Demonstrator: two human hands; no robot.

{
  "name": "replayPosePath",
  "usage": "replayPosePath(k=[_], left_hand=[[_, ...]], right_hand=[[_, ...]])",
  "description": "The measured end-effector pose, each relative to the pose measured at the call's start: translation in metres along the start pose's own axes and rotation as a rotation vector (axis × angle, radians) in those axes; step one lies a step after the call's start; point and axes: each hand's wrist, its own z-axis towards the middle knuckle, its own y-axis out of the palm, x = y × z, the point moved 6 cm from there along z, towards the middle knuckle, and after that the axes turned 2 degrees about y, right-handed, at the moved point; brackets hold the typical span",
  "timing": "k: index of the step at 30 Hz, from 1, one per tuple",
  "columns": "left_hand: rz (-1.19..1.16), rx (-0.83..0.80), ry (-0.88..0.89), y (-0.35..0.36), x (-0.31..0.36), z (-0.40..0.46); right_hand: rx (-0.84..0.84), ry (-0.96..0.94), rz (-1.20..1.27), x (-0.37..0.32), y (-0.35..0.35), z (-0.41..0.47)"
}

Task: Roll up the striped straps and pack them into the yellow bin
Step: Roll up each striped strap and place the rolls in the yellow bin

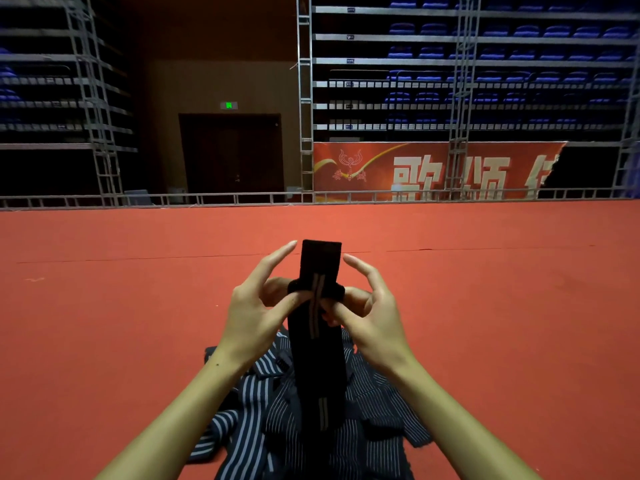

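A black strap with pale centre stripes [317,344] is held up in front of me, its top end sticking up past my fingers. My left hand [258,306] pinches it from the left with thumb and a finger at a small fold; the other fingers are stretched out. My right hand [369,306] pinches the same fold from the right. The strap's long tail hangs down between my forearms. Below lies a heap of dark, white-striped straps [277,410] on the red floor. No yellow bin is in view.
Red carpeted floor [121,306] spreads all round. A metal truss rail [173,199] runs along its far edge, with a red banner [433,171], a dark door [230,152] and tiers of blue seats behind.
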Motion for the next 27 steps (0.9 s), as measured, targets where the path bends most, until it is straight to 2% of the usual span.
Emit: replayPosePath(k=[4,8,12,17,20,27], left_hand=[[-0.158,-0.023,-0.078,0.004,-0.004,-0.003],[-0.225,-0.050,-0.137,0.004,-0.003,-0.004],[-0.186,-0.057,-0.159,0.002,-0.003,-0.006],[-0.057,-0.008,-0.088,0.001,0.001,-0.007],[-0.067,0.036,-0.074,-0.002,0.003,-0.005],[-0.110,0.002,-0.089,0.001,0.008,-0.003]], right_hand=[[0.000,0.036,-0.076,-0.010,-0.011,0.004],[-0.055,0.081,0.018,-0.007,-0.011,0.009],[-0.075,0.066,0.065,-0.011,-0.015,0.008],[-0.022,0.083,0.064,-0.007,-0.013,0.009],[-0.027,0.091,0.086,-0.009,-0.011,0.008],[-0.042,-0.031,-0.031,-0.012,-0.015,0.008]])
